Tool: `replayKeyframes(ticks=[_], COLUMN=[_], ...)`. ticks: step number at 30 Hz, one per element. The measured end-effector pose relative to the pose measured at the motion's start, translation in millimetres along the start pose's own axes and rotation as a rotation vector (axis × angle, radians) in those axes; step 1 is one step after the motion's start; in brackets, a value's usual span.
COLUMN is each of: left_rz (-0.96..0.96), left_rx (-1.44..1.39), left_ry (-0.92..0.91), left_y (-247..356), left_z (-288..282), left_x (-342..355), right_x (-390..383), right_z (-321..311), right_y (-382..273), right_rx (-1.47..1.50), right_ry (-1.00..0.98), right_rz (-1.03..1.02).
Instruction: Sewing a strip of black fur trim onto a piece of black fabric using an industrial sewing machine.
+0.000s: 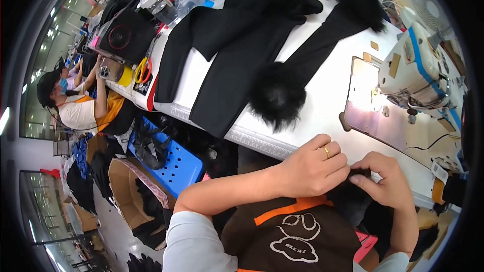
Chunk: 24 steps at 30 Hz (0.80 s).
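Head camera: a soft, shaggy black fur piece (361,172) sits at the near edge of the smooth white table (325,113), pinched between the right hand's (387,179) thumb and forefinger. The left hand (315,167) curls beside it; its grip cannot be told. Mostly hidden, the piece looks dark and fluffy, its long axis and direction unclear.

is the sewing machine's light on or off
On, it appears: a bright white glow falls on the metal plate beneath the head of the sewing machine.
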<state>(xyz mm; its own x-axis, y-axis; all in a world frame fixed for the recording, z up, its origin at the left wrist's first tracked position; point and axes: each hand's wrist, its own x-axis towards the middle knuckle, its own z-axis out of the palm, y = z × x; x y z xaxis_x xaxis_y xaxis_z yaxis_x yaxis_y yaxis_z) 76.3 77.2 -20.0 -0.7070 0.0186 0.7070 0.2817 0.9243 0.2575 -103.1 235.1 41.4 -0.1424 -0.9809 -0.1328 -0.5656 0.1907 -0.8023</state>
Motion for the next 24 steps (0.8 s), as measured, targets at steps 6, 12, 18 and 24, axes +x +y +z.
replayKeyframes(ticks=[6, 12, 18, 24], left_rz=[0.066, -0.351, -0.248, -0.267], left_rx=[-0.019, 0.238, 0.315, -0.044], left_ry=[-0.095, 0.101, -0.075, -0.119], left_y=[-2.7, -53.8, -62.7, -40.7], left_z=[-22.8, -69.8, -51.9, -35.3], left_x=[-14.1, -32.6, -45.0, -30.5], right_x=[3.5, -4.9, 4.2, 11.4], right_z=[14.4, 20.1, 33.4, 48.3], right_y=[-10.7, -8.7, -23.6, -10.1], right_rx=[-0.001, -0.030, 0.027, 0.079], right_ry=[-0.012, 0.064, -0.034, 0.043], right_rz=[-0.046, -0.007, 0.033, -0.087])
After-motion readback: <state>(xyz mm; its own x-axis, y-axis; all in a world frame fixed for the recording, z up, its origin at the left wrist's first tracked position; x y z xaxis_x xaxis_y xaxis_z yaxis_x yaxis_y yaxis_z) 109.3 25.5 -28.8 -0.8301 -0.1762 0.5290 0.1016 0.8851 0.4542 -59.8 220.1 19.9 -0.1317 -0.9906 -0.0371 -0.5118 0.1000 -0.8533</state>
